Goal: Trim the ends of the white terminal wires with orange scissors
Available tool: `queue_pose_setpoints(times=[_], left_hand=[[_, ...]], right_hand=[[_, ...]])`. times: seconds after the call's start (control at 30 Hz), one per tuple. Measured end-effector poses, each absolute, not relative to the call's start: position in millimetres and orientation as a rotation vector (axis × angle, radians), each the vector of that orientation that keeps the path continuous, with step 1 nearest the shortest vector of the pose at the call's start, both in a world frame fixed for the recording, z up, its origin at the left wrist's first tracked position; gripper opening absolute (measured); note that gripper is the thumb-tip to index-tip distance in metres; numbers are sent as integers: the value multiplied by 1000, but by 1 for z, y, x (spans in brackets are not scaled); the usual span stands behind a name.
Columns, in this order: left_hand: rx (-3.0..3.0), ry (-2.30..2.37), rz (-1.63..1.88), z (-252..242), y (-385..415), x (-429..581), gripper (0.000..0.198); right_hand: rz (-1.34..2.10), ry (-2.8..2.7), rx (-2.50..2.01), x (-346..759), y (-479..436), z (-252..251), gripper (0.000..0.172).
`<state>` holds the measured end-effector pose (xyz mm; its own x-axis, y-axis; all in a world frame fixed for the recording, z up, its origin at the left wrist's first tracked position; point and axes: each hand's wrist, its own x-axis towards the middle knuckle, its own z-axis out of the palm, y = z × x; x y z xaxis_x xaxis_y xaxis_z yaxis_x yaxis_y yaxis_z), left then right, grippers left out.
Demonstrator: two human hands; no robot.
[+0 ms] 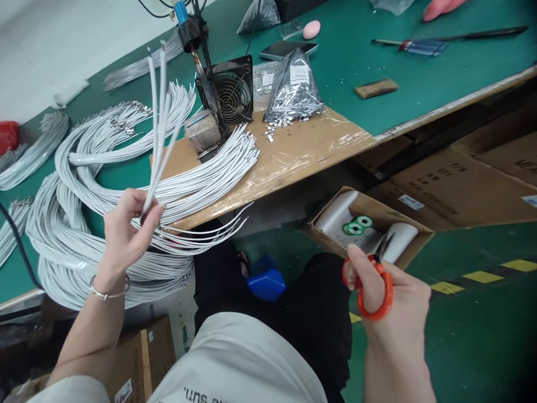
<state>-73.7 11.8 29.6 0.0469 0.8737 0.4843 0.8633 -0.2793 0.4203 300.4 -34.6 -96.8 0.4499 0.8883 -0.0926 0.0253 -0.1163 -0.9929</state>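
My left hand (pixel 126 235) pinches a small bunch of white wires (pixel 161 117) that stand upright, their stripped tips near the top of the view. My right hand (pixel 390 296) is lowered over my lap and grips orange-handled scissors (pixel 373 288), whose dark blades point up toward an open cardboard box (pixel 369 226). A big heap of looped white wires (pixel 109 184) lies on the green bench (pixel 356 61) beside my left hand, their cut ends fanned over a taped cardboard sheet (pixel 293 151).
A soldering stand and a small black fan (pixel 230 92) sit behind the cardboard sheet, with a bag of metal terminals (pixel 293 84) beside them. A phone, a pink object and tools lie farther back. Cardboard cartons (pixel 461 184) stand under the bench at right. Another person's hand (pixel 440 8) shows at the top edge.
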Motion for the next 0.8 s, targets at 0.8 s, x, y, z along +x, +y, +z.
queue_pose_setpoints(times=[0.8], left_hand=[[1213, 1314, 970, 12, -19, 19, 20]], right_hand=[[1230, -1030, -1023, 208, -20, -37, 7]])
